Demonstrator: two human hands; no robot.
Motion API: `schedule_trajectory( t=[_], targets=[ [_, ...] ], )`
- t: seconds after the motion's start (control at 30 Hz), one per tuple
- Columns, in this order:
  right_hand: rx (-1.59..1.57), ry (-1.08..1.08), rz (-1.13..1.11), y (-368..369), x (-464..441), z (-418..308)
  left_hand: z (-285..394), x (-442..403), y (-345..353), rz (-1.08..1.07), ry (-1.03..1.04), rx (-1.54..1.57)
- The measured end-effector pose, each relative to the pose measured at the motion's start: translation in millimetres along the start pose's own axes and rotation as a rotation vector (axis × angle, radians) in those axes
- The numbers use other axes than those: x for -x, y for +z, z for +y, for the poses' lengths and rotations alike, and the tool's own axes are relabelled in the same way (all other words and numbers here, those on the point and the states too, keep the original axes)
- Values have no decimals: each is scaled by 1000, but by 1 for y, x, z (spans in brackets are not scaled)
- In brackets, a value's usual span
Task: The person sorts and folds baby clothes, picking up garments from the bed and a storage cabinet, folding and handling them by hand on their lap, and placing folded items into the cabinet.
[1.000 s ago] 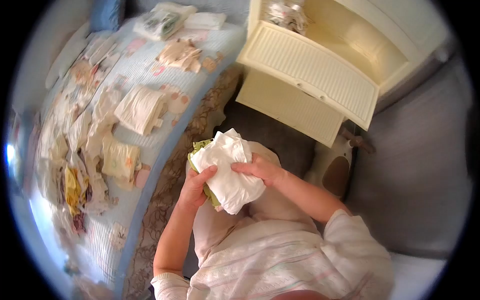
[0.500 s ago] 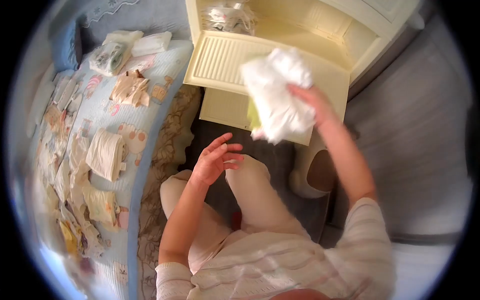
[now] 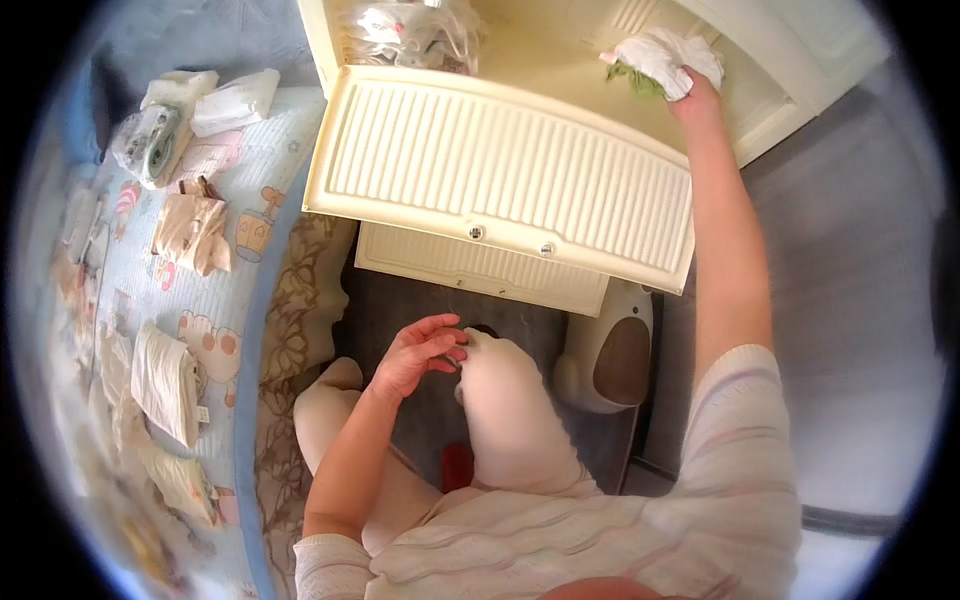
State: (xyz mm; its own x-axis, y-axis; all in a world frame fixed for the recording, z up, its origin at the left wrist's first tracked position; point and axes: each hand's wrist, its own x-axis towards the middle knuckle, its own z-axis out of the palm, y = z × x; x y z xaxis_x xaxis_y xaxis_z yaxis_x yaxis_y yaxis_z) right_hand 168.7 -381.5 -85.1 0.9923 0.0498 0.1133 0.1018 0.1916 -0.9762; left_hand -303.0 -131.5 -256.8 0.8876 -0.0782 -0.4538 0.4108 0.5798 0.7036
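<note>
cloths (image 3: 655,58): white, green | flap (image 3: 500,160): cream, ribbed | quilt (image 3: 265,165): pale blue

Quilt (image 3: 255,160): pale blue, cartoon prints, plain blue border
Bed skirt (image 3: 308,270): brown floral pattern below the border
Cushion (image 3: 88,115): blue, far left corner
Packet (image 3: 150,140): clear-wrapped, on the quilt
Floor (image 3: 395,290): dark grey
White container (image 3: 588,365): rounded, brown oval panel
Red object (image 3: 457,467): partly hidden

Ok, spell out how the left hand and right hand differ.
The left hand is empty, its fingers loosely curled; the right hand grips a white-and-green cloth bundle. The left hand is near the right knee; the right hand is inside the open cabinet. Both are bare.
</note>
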Motion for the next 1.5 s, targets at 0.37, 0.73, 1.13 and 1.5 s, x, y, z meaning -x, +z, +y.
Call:
schedule_trajectory(
  t=[0.37, 0.73, 1.13, 1.5],
  targets=[
    [470, 481, -3, 12, 53, -27, 3, -16, -4, -64, 26, -30],
    [1796, -346, -558, 24, 33, 10, 6, -20, -4, -63, 17, -57],
    [1624, -297, -502, 10, -10, 14, 9, -22, -8, -11, 7, -56],
    [2350, 37, -426, 25, 27, -46, 11, -22, -4, 21, -29, -58]
  ],
)
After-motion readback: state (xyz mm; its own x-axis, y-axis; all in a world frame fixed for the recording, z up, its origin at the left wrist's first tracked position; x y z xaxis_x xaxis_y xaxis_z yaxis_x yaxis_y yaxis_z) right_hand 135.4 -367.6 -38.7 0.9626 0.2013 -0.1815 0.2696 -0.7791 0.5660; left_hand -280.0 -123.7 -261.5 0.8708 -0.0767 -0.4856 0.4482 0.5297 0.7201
